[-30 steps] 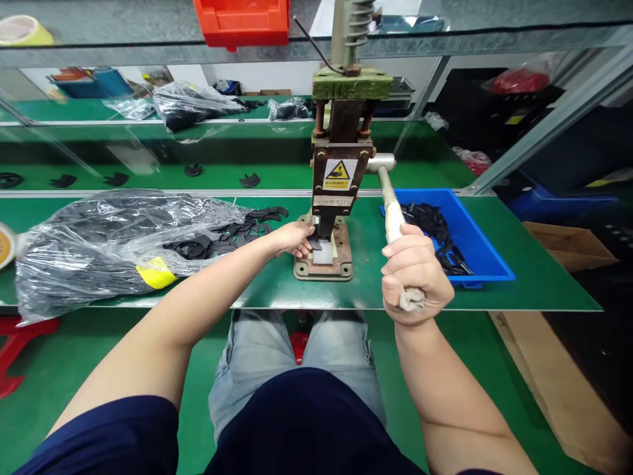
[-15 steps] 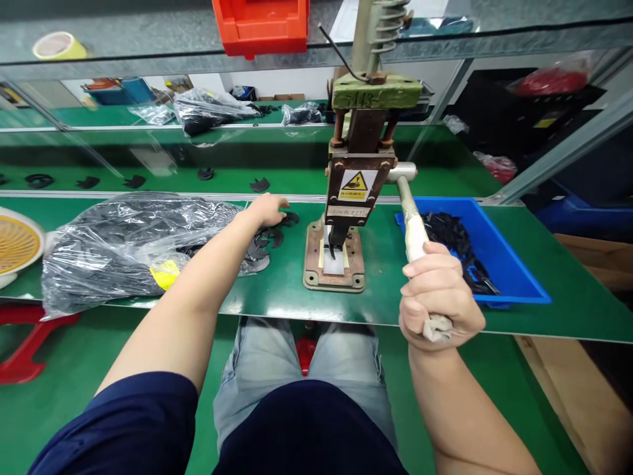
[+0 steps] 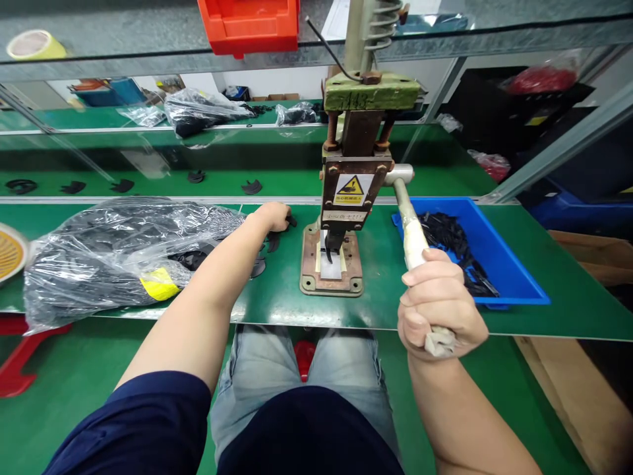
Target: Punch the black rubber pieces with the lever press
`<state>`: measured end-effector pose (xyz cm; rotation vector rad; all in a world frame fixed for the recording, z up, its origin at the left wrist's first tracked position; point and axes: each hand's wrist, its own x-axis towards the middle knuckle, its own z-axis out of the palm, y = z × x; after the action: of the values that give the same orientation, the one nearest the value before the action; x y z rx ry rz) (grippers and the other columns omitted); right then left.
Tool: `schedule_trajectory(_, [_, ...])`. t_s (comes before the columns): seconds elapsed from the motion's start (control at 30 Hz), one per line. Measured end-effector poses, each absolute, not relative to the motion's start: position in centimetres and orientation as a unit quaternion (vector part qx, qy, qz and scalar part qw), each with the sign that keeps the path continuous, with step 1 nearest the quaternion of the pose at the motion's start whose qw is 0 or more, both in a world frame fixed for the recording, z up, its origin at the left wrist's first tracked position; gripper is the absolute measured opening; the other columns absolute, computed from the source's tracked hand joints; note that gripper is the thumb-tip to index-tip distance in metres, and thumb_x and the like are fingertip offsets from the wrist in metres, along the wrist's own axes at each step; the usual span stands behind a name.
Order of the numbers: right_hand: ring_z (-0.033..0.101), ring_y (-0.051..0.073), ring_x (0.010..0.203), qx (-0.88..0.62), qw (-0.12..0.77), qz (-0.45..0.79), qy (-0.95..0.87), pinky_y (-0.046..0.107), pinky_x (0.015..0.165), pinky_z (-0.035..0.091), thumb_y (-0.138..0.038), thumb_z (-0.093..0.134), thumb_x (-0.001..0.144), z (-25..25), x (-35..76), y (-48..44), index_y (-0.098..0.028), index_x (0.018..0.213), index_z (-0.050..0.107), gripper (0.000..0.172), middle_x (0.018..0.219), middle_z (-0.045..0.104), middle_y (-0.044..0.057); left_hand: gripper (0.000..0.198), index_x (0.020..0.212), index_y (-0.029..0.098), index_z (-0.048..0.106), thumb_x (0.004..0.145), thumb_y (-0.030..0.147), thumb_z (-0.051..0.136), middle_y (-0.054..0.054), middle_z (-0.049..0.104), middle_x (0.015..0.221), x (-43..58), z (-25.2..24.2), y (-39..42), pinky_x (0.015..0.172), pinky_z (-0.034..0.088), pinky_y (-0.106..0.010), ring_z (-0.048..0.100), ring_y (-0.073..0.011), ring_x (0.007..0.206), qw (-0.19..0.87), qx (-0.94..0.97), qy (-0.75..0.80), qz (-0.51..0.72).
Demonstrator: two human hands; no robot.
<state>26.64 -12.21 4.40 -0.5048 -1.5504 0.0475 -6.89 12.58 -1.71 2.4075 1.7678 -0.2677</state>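
My right hand (image 3: 442,303) is wrapped round the taped lever (image 3: 414,237) of a hand press (image 3: 341,191). At the press's foot, a small dark curved piece (image 3: 329,251) shows under the ram on the light plate. Off to the left, my left hand (image 3: 275,216) is closed on a black curved part (image 3: 291,221), whose end sticks out past the fingers; most of it is hidden. Other black curved parts (image 3: 258,266) lie below that hand on the green bench, beside a clear plastic bag (image 3: 123,244) full of dark parts.
A blue bin (image 3: 514,264) of black pieces stands right of the press. Several black parts (image 3: 251,187) lie in a row along the back strip. An orange bin (image 3: 250,26) and a tape roll (image 3: 34,45) sit on the shelf above. At far left is a round yellow-and-white basket (image 3: 10,254).
My left hand has gone from spread fingers above the loose black parts to closed on one of them. My right hand keeps its hold on the lever. The view has shifted slightly.
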Motion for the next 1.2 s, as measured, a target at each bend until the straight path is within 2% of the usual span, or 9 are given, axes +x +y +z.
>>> schedule_trajectory(0.13, [0.070, 0.018, 0.075, -0.204, 0.686, -0.012, -0.698, 0.057, 0.101, 0.061, -0.026, 0.072, 0.083, 4.8, 26.4, -12.1, -0.026, 0.070, 0.060, 0.018, 0.065, 0.065, -0.004, 0.052, 0.136, 0.014, 0.074, 0.089, 0.035, 0.067, -0.021, 0.078, 0.128, -6.7, -1.2, 12.2, 0.103, 0.055, -0.040, 0.073, -0.0374, 0.120, 0.034, 0.805, 0.586, -0.086])
schedule_trajectory(0.33, [0.071, 0.018, 0.076, -0.222, 0.677, -0.014, -0.701, 0.057, 0.104, 0.061, -0.027, 0.071, 0.084, 4.8, 26.4, -12.2, -0.027, 0.070, 0.058, 0.019, 0.066, 0.064, -0.006, 0.055, 0.139, 0.012, 0.070, 0.084, 0.020, 0.068, -0.023, 0.076, 0.131, -6.9, -1.1, 11.2, 0.102, 0.054, -0.041, 0.072, -0.0380, 0.121, 0.046, 0.810, 0.583, -0.048])
schedule_trajectory(0.43, [0.071, 0.017, 0.078, -0.218, 0.677, -0.017, -0.702, 0.056, 0.105, 0.061, -0.028, 0.071, 0.086, 4.9, 26.4, -12.2, -0.027, 0.071, 0.057, 0.021, 0.067, 0.065, -0.006, 0.042, 0.131, 0.016, 0.074, 0.090, 0.022, 0.064, -0.017, 0.078, 0.128, -6.9, -1.4, 10.2, 0.101, 0.054, -0.039, 0.073, -0.0343, 0.118, 0.093, 0.806, 0.583, 0.028])
schedule_trajectory(0.57, [0.071, 0.017, 0.078, -0.214, 0.680, -0.019, -0.701, 0.055, 0.105, 0.061, -0.028, 0.071, 0.087, 5.0, 26.3, -12.2, -0.026, 0.070, 0.056, 0.023, 0.067, 0.064, -0.006, 0.019, 0.108, 0.021, 0.076, 0.094, 0.028, 0.066, -0.009, 0.080, 0.106, -7.2, -1.5, 8.8, 0.096, 0.056, -0.036, 0.074, -0.0256, 0.101, 0.180, 0.769, 0.591, 0.162])
schedule_trajectory(0.73, [0.071, 0.016, 0.080, -0.210, 0.678, -0.013, -0.704, 0.054, 0.106, 0.061, -0.026, 0.071, 0.085, 5.0, 26.3, -12.2, -0.027, 0.072, 0.057, 0.019, 0.068, 0.065, -0.006, 0.027, 0.120, 0.022, 0.068, 0.099, 0.037, 0.061, -0.006, 0.073, 0.108, -8.6, 0.0, 6.5, 0.081, 0.060, -0.034, 0.074, -0.0186, 0.083, 0.313, 0.664, 0.570, 0.369])
schedule_trajectory(0.8, [0.071, 0.017, 0.079, -0.210, 0.685, -0.011, -0.698, 0.054, 0.106, 0.061, -0.028, 0.070, 0.086, 5.0, 26.2, -12.2, -0.027, 0.072, 0.057, 0.019, 0.067, 0.065, -0.006, 0.030, 0.125, 0.023, 0.067, 0.098, 0.036, 0.064, -0.006, 0.073, 0.107, -9.4, 1.0, 5.0, 0.078, 0.059, -0.033, 0.073, -0.0177, 0.078, 0.298, 0.674, 0.574, 0.357])
schedule_trajectory(0.97, [0.071, 0.017, 0.079, -0.215, 0.697, -0.004, -0.684, 0.053, 0.107, 0.061, -0.031, 0.071, 0.088, 4.9, 25.7, -12.2, -0.028, 0.071, 0.057, 0.022, 0.067, 0.064, -0.007, 0.040, 0.126, 0.022, 0.069, 0.087, 0.028, 0.076, -0.003, 0.075, 0.096, -9.9, 1.2, 1.1, 0.081, 0.053, -0.031, 0.068, -0.0191, 0.081, 0.162, 0.753, 0.593, 0.237])
schedule_trajectory(1.1, [0.071, 0.015, 0.080, -0.210, 0.710, -0.003, -0.673, 0.052, 0.109, 0.060, -0.032, 0.070, 0.091, 4.9, 25.4, -12.2, -0.026, 0.070, 0.055, 0.027, 0.066, 0.063, -0.006, 0.022, 0.106, 0.021, 0.072, 0.088, 0.032, 0.076, -0.001, 0.073, 0.083, -7.4, -2.1, -0.9, 0.072, 0.049, -0.029, 0.066, -0.0182, 0.075, 0.232, 0.748, 0.580, 0.224])
schedule_trajectory(1.2, [0.071, 0.015, 0.081, -0.216, 0.704, -0.005, -0.676, 0.052, 0.110, 0.060, -0.032, 0.070, 0.092, 5.0, 25.5, -12.3, -0.026, 0.070, 0.055, 0.028, 0.066, 0.063, -0.005, 0.019, 0.096, 0.020, 0.070, 0.090, 0.036, 0.077, 0.000, 0.072, 0.080, -5.2, -4.3, -1.4, 0.068, 0.047, -0.026, 0.065, -0.0157, 0.072, 0.309, 0.704, 0.572, 0.286])
